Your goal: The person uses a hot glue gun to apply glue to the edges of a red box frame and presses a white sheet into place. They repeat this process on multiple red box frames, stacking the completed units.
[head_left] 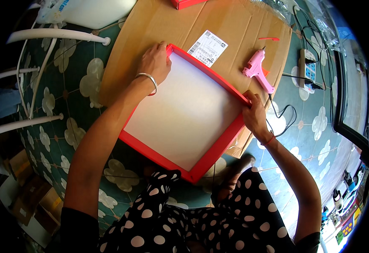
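Between my hands is a shallow square box [180, 105] with red walls and a white inside, tilted and turned cornerwise. My left hand [156, 63] grips its far left corner, the fingers wrapped over the red wall. At the right corner my right hand [255, 113] is closed on the wall, with the thumb along the edge. A pink glue gun [258, 71] lies on the cardboard just beyond my right hand, its dark cord trailing toward the floor. Beyond the box's far wall a white printed label [207, 47] is stuck to the cardboard.
A flattened cardboard sheet [159, 21] lies under the work on the green patterned floor [87, 139]. A thin red strip [269, 39] rests near the glue gun's tip, and a power strip [307, 69] stands at the right. White chair legs [58, 37] are at the left.
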`<state>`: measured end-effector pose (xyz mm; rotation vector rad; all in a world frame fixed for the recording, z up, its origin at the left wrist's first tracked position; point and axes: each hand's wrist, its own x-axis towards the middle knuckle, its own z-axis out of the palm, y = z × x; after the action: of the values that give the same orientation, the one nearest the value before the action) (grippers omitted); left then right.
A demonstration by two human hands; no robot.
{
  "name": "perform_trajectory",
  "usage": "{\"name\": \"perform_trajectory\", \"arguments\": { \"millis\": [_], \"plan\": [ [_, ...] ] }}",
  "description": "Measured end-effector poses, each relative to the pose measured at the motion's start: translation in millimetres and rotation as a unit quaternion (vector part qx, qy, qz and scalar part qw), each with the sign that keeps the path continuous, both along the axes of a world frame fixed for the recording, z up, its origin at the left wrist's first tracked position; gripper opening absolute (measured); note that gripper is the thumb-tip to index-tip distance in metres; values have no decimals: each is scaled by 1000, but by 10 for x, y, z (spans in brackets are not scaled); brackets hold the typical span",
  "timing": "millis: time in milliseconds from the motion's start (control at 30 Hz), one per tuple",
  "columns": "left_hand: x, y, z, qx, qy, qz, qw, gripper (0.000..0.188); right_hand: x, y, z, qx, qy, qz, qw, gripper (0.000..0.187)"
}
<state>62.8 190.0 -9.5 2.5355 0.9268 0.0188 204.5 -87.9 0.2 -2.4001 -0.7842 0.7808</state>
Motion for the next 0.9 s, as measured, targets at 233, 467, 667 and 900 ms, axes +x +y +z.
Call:
{"name": "perform_trajectory", "arguments": {
  "millis": [233, 467, 667, 900],
  "plan": [
    [-39, 1, -20, 26, -19, -5, 999, 41, 80, 79, 341, -60, -23, 91, 994, 20],
    [-4, -7, 6, 3, -4, 7, 1000, 41, 664, 149, 217, -2, -351, 133, 927, 48],
    [114, -319, 44, -22, 19, -52, 998, 35, 891, 264, -19, 36, -335, 177, 925, 35],
    [205, -402, 21, -35, 24, -73, 996, 30, 718, 183, 434, 104, -249, 227, 936, 30]
  ]
}}
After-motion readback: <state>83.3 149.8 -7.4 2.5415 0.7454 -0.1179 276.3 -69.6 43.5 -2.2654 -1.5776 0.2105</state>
